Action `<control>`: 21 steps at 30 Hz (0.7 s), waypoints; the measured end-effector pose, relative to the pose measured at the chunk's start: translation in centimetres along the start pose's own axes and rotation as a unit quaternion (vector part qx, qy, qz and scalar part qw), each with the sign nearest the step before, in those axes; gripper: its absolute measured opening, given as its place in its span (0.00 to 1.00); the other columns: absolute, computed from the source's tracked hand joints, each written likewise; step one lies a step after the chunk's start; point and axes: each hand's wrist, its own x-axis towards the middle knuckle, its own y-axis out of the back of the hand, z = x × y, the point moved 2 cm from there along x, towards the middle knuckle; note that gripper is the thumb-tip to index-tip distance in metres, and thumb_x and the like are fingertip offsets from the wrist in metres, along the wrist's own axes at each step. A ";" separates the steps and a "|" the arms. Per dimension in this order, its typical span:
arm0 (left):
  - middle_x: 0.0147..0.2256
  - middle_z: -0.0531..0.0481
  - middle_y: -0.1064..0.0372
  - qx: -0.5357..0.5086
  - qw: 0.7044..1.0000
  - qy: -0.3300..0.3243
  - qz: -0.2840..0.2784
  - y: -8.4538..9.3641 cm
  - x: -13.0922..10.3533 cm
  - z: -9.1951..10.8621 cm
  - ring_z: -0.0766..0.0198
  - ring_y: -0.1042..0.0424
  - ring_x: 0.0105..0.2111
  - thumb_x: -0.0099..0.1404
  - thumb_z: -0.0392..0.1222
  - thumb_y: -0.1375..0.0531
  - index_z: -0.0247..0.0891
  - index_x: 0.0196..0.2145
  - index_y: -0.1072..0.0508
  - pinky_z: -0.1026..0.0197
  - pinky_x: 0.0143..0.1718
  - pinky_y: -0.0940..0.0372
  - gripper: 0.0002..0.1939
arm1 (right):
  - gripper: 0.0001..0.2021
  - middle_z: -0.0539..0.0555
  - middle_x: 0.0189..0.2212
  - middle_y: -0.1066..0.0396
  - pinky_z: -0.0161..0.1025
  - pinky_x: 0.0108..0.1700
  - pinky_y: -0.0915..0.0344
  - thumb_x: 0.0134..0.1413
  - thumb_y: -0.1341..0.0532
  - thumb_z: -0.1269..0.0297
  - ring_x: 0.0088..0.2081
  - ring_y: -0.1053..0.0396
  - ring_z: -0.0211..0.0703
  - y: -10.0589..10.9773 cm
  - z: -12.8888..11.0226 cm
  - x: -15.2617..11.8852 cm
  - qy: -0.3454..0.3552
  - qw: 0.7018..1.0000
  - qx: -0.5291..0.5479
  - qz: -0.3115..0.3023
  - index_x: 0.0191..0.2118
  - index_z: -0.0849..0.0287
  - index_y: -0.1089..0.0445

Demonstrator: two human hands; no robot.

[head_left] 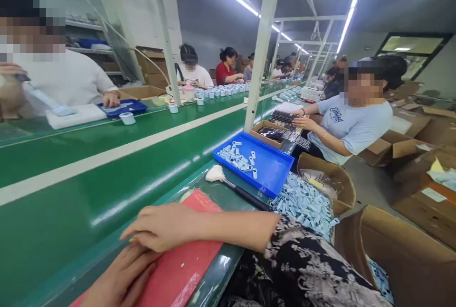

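Both hands rest on the red mat [185,259], which lies flat on the near edge of the desk [213,188], its long axis running diagonally from lower left to upper right. The right hand [160,226] crosses in from the right on a bare forearm, palm down, fingers loosely extended and pointing left; it grips nothing. The left hand [121,278] lies just below and to the left of it, palm down on the mat's lower end, fingers relaxed and close to the right hand's fingertips; it also holds nothing. The brush [235,186] lies on the desk beyond the mat, up and to the right of the hands, bristle head toward the conveyor belt [89,193], dark handle pointing right and toward the wearer. The right hand is the nearer one. Past the brush sits the blue tray [270,169] holding small pale blue parts [238,157]; more such parts fill a cardboard box [345,188] to its right.
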 end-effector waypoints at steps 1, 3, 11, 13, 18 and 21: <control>0.47 0.46 0.25 -0.010 1.000 0.009 0.001 0.4 0.7 0.7 0.61 0.24 0.47 0.73 0.44 0.49 0.43 0.46 0.23 0.64 0.49 0.26 0.15 | 0.17 0.55 0.53 0.28 0.41 0.53 0.29 0.69 0.48 0.67 0.56 0.31 0.45 -0.2 -0.1 -1.9 -0.004 1.000 -0.007 0.012 0.57 0.58 0.30; 0.52 0.47 0.26 -0.045 0.998 0.045 -0.005 0.9 1.7 1.9 0.62 0.26 0.50 0.74 0.41 0.48 0.44 0.50 0.25 0.63 0.52 0.28 0.15 | 0.17 0.56 0.49 0.27 0.41 0.53 0.30 0.69 0.47 0.68 0.53 0.30 0.45 -1.2 0.2 -5.9 -0.014 0.999 -0.021 0.036 0.58 0.57 0.31; 0.52 0.48 0.30 -0.194 0.955 0.209 -0.076 0.9 1.7 3.8 0.57 0.33 0.54 0.70 0.29 0.46 0.42 0.44 0.25 0.49 0.59 0.34 0.13 | 0.15 0.57 0.45 0.29 0.43 0.45 0.30 0.67 0.49 0.71 0.44 0.29 0.46 -5.4 4.3 -12.0 -0.010 0.987 -0.034 0.154 0.54 0.54 0.34; 0.51 0.49 0.30 -0.186 0.952 0.233 -0.070 0.5 1.8 4.2 0.56 0.33 0.54 0.69 0.28 0.45 0.42 0.44 0.25 0.49 0.58 0.34 0.13 | 0.15 0.56 0.44 0.29 0.42 0.45 0.31 0.66 0.49 0.73 0.45 0.29 0.45 -5.9 4.4 -12.3 0.024 0.986 -0.057 0.153 0.53 0.53 0.34; 0.57 0.48 0.32 -0.198 0.950 0.224 -0.092 -1.1 1.8 6.1 0.53 0.36 0.60 0.69 0.29 0.44 0.41 0.45 0.26 0.48 0.62 0.35 0.12 | 0.18 0.59 0.47 0.30 0.46 0.49 0.32 0.63 0.49 0.74 0.46 0.32 0.47 -5.3 3.2 -14.2 -0.010 0.983 -0.118 0.143 0.57 0.56 0.37; 0.57 0.47 0.31 -0.215 0.953 0.201 -0.070 -1.7 1.3 5.8 0.52 0.35 0.59 0.67 0.27 0.45 0.41 0.48 0.26 0.47 0.61 0.34 0.16 | 0.21 0.61 0.51 0.31 0.52 0.53 0.36 0.63 0.48 0.70 0.50 0.34 0.50 -4.7 2.3 -14.0 -0.042 0.977 -0.165 0.132 0.60 0.60 0.40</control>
